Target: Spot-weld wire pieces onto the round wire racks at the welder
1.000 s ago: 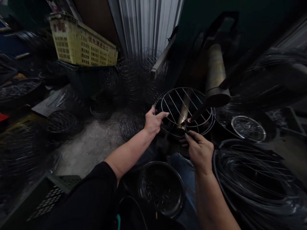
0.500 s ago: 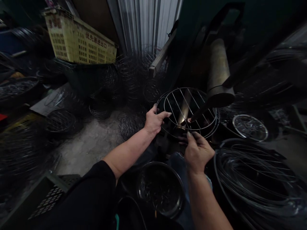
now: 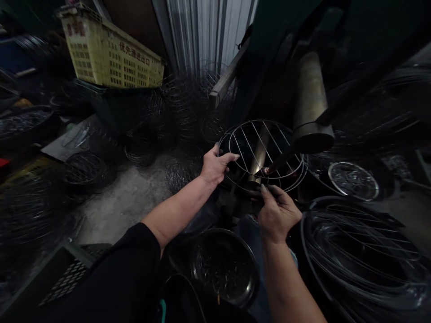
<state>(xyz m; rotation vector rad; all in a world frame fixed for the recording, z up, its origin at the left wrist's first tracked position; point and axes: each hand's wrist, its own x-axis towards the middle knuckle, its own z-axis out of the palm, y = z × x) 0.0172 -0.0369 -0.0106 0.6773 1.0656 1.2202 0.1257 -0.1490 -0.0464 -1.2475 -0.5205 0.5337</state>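
A round wire rack with parallel crossbars and a double outer ring sits at the middle, around a brass-coloured post. My left hand grips the rack's left rim, thumb over the wire and fingers curled beneath. At the near rim, my right hand is closed in a pinch; whatever small piece lies in the fingertips is too dark to make out. A dark rod with a copper-coloured tip meets the rack's near edge, just beyond the right fingertips. Above it hangs a thick metal cylinder.
Below my hands stands a metal bowl of small wire pieces. At right is a tub of wire rings, with a smaller bowl behind. A yellow crate and stacked wire racks stand left. A wooden bar juts out behind.
Both hands keep nearly the same hold and place on the rack. The view has shifted slightly; the metal cylinder appears a little further right and lower.
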